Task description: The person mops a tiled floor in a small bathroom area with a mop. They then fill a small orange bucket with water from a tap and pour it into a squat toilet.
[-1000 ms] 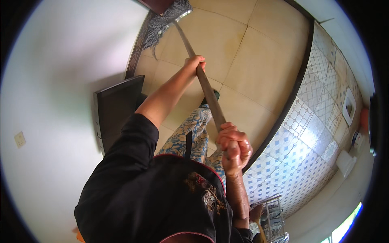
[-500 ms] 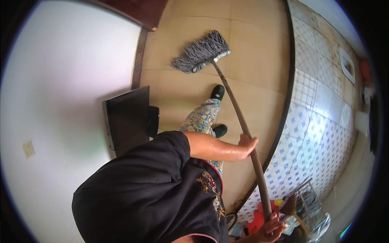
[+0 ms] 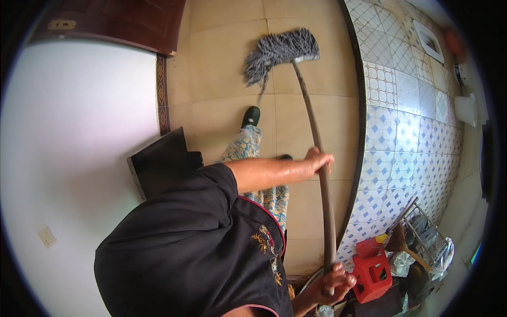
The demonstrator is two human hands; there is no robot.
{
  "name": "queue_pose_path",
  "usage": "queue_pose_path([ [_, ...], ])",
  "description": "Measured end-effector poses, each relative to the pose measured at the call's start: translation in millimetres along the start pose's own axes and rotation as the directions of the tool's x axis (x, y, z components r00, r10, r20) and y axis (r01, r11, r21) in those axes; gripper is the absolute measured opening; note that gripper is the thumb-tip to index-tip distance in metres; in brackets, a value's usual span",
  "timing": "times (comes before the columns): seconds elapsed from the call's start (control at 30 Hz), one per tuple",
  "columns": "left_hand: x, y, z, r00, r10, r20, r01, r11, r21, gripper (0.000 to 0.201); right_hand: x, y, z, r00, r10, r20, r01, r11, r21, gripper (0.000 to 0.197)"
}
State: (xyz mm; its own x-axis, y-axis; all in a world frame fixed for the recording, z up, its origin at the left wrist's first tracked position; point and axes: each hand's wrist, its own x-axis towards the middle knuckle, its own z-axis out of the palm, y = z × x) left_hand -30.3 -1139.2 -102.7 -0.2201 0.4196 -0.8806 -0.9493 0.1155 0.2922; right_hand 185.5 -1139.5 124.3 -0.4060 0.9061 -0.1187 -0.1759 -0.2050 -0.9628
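Observation:
Both of my hands are closed round the long wooden handle of a mop (image 3: pixel 327 211). My left hand (image 3: pixel 318 160) grips it partway along, with the arm stretched across in front of my body. At the near end of the handle is my right hand (image 3: pixel 337 280), its fingers curled round the tip. The grey string mop head (image 3: pixel 282 47) lies on the beige tiled floor (image 3: pixel 222 63) at the far side. One loose bunch of strands trails from its left part toward my dark green shoe (image 3: pixel 251 116).
A black flat screen (image 3: pixel 161 161) leans by the white wall (image 3: pixel 79 132) at left, near a brown door (image 3: pixel 111 24). A dark sill (image 3: pixel 359 105) borders a blue-and-white tiled area (image 3: pixel 406 142) at right. A red plastic stool (image 3: pixel 372 274) and metal rack (image 3: pixel 422 227) stand near right, a squat toilet (image 3: pixel 429 41) far right.
The mop head has swept to the right across the floor, past a tile seam, and its strands now drag to the left. Both hands keep their hold. My view has shifted.

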Motion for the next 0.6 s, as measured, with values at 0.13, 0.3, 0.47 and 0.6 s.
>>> queue_pose_path([
  [0.13, 62, 105, -59, 0.971, 0.232, -0.05, -0.226, 0.968, 0.104, 0.017, 47, 64, 101, 0.975, -0.103, 0.195, 0.091, 0.993, 0.072, 0.017],
  [0.3, 40, 196, -122, 0.955, 0.288, -0.068, -0.294, 0.948, -0.122, 0.021, 80, 86, 202, 0.918, -0.134, 0.374, 0.123, 0.991, 0.052, 0.033],
  [0.47, 9, 202, -204, 0.95, 0.252, -0.185, -0.301, 0.898, -0.321, 0.02, 75, 85, 252, 0.822, -0.031, 0.568, -0.04, 0.993, 0.112, 0.033],
  [0.6, -43, 176, -275, 0.879, 0.448, -0.163, -0.476, 0.834, -0.278, 0.039, 61, 102, 286, 0.72, 0.045, 0.693, -0.216, 0.963, 0.162, 0.029],
])
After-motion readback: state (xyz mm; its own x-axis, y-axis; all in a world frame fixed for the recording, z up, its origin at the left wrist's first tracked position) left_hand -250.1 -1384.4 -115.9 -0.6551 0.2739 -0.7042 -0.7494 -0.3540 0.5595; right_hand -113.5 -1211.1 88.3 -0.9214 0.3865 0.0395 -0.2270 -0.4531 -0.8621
